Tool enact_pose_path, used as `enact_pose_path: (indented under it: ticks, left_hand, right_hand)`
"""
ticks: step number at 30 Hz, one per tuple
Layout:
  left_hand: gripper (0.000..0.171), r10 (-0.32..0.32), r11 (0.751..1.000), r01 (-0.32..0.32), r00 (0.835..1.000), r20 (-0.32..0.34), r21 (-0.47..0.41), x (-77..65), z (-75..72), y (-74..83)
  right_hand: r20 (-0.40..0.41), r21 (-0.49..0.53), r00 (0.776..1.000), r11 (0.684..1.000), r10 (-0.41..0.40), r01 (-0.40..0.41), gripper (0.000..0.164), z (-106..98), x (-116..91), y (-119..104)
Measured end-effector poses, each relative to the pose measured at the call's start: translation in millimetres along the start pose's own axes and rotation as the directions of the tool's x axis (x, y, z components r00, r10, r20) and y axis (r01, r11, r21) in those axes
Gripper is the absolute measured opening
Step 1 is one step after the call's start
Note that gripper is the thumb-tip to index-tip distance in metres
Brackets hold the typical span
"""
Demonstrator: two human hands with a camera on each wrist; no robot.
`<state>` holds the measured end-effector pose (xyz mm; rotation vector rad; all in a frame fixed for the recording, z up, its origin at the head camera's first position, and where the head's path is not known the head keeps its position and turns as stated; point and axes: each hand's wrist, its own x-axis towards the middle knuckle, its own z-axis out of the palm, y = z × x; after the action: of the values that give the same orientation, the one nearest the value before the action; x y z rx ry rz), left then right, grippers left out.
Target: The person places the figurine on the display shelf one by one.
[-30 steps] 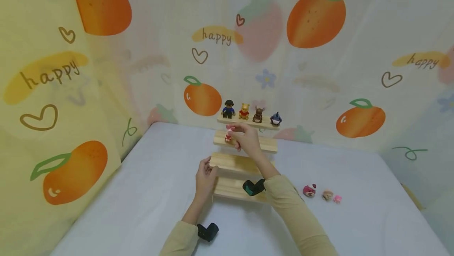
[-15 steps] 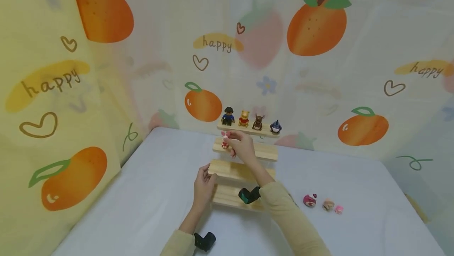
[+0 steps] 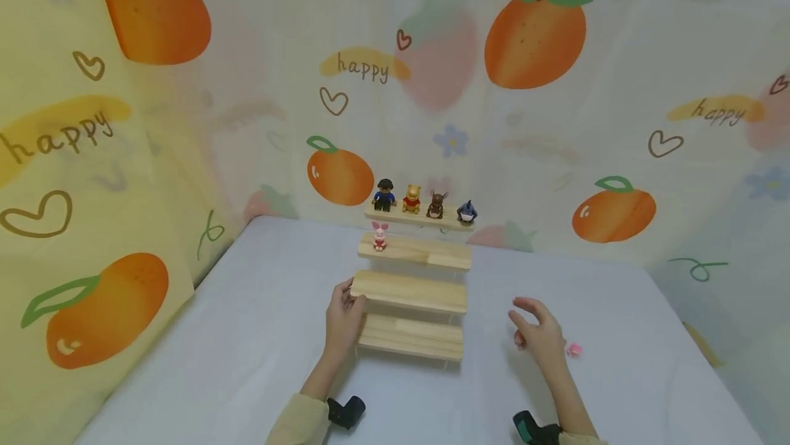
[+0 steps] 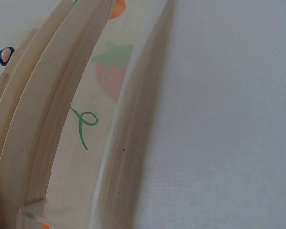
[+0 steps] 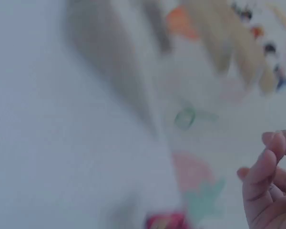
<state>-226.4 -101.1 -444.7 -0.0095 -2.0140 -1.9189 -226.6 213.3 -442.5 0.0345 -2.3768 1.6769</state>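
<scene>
My left hand (image 3: 343, 318) grips the left end of a four-tier wooden display shelf (image 3: 410, 292), thumb by the edge of the second board from the bottom. In the left wrist view the shelf's boards (image 4: 43, 95) run down the left side. My right hand (image 3: 542, 339) is over the table to the right of the shelf, fingers loosely bent with nothing between them. A pink Piglet figurine (image 3: 379, 238) stands at the left end of the second board from the top. Close beside the right hand is a small pink figurine (image 3: 575, 350). A magenta figurine (image 5: 166, 221) shows blurred in the right wrist view.
On the top board stand a dark-haired figure in blue (image 3: 384, 195), a Winnie the Pooh figurine (image 3: 412, 199), a brown kangaroo figurine (image 3: 436, 205) and a blue donkey figurine (image 3: 467, 212). A white cloth covers the table (image 3: 265, 308); fruit-print sheets (image 3: 543, 143) rise behind and at the left.
My right hand has let go of the Piglet figurine on the second board and moved right and toward me, now covering the figurines beside the small pink one. The left hand keeps its grip.
</scene>
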Motion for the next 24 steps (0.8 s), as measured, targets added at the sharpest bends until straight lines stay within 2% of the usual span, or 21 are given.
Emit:
enact_pose_path:
  ticks: [3, 4, 7, 10, 11, 15, 20, 24]
  left_hand:
    - [0.039, -0.013, 1.000, 0.013, 1.000, -0.006, -0.001, 3.2, -1.3, -10.9]
    - [0.039, -0.018, 1.000, 0.018, 1.000, -0.009, -0.003, 4.7, -1.4, -15.6]
    - [0.039, -0.010, 1.000, 0.010, 1.000, -0.018, -0.006, 8.7, -0.4, -28.0]
    - [0.040, -0.006, 1.000, 0.005, 1.000, -0.011, -0.024, 9.8, 2.0, -33.9]
    - [0.040, -0.002, 1.000, 0.002, 1.000, -0.009, -0.028, 9.2, 2.4, -34.4]
    - [0.039, 0.008, 0.999, -0.009, 1.000, -0.015, -0.037, 10.2, 3.4, -31.9]
    - [0.039, 0.003, 0.999, -0.003, 1.000, -0.017, -0.033, 13.2, 2.5, -25.1]
    - [0.039, -0.029, 0.999, 0.028, 0.999, -0.025, -0.034, 9.3, 2.3, -22.6]
  right_hand:
    - [0.049, -0.189, 0.993, 0.977, 0.106, -0.095, 0.051, -17.9, -6.4, 20.5]
    - [0.073, -0.255, 0.992, 0.963, 0.105, -0.084, 0.055, -20.8, -7.1, 25.6]
    - [0.119, -0.359, 0.989, 0.932, 0.088, -0.040, 0.058, -25.1, -7.3, 38.6]
    - [0.093, -0.342, 0.993, 0.939, 0.071, -0.035, 0.051, -26.3, -8.3, 47.3]
    - [0.084, -0.309, 0.993, 0.950, 0.080, -0.050, 0.050, -26.6, -9.3, 49.5]
    - [0.044, -0.277, 0.998, 0.960, 0.049, -0.035, 0.043, -26.5, -9.0, 53.8]
    - [0.039, -0.201, 0.994, 0.976, 0.098, -0.088, 0.041, -25.5, -7.4, 52.8]
    - [0.032, -0.212, 0.994, 0.973, 0.104, -0.095, 0.039, -25.7, -9.3, 56.2]
